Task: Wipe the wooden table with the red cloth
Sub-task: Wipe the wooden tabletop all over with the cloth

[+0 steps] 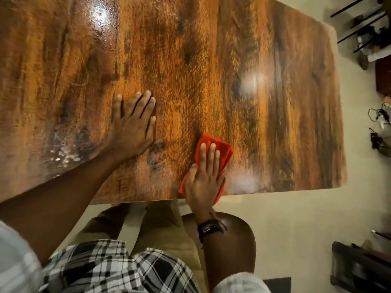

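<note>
The right grip (204, 180), fingers flat, pressed the red cloth (223, 150) at the counter's (211, 60) near edge; the left grip (133, 123), spread, apparently braced.

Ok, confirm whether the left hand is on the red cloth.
No: the left hand rests on bare table; the right hand presses the red cloth.

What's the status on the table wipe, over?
Left hand flat on bare wooden table. Right hand presses red cloth flat near the front edge, fingers straight. Whitish speckled patch left of left hand.
</note>
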